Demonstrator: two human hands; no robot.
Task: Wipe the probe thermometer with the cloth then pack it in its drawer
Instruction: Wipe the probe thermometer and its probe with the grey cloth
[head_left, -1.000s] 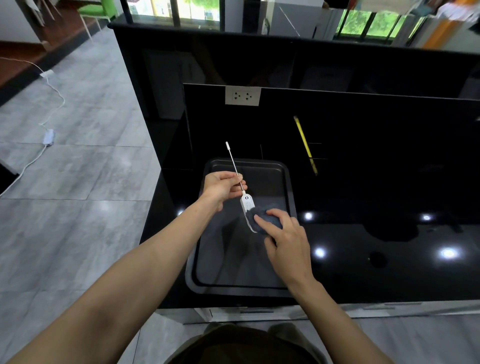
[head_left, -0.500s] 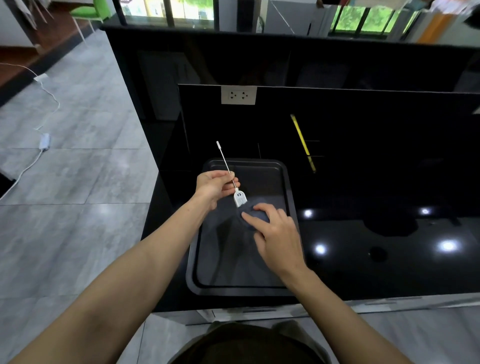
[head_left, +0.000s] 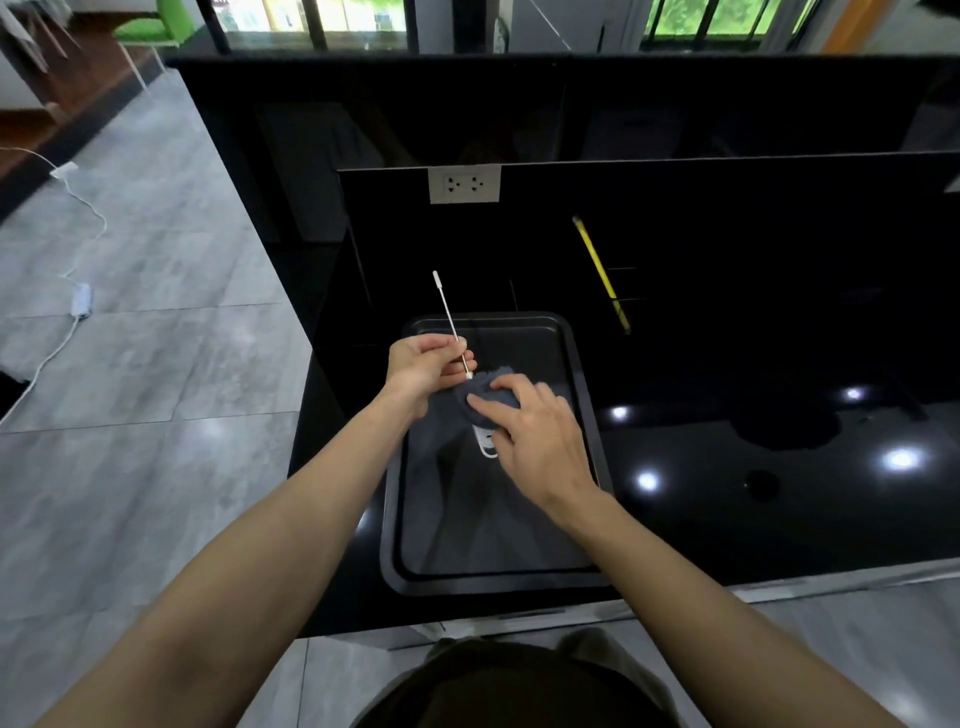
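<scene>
The thin white probe thermometer with a metal stem (head_left: 451, 322) is being held in the left hand (head_left: 426, 368), whose grip is closed around the lower part of the stem, with the capped tip being pointed up and away from the person. The white head of the thermometer is being covered by the dark grey-blue cloth (head_left: 485, 395), and only a small white part is being left visible below the cloth. The cloth is being pressed against the head by the right hand (head_left: 535, 436); its grip is partly closed on the cloth, with the forefinger laid across the top of the cloth and the thumb beneath. Both hands are being held over the far half of the dark rectangular metal tray (head_left: 584, 395), which is lying on the glossy black desk (head_left: 753, 509). A yellow pencil-like rod (head_left: 600, 273) is lying on the desk beyond the tray, well apart from the hands. No drawer is being shown in this view.
</scene>
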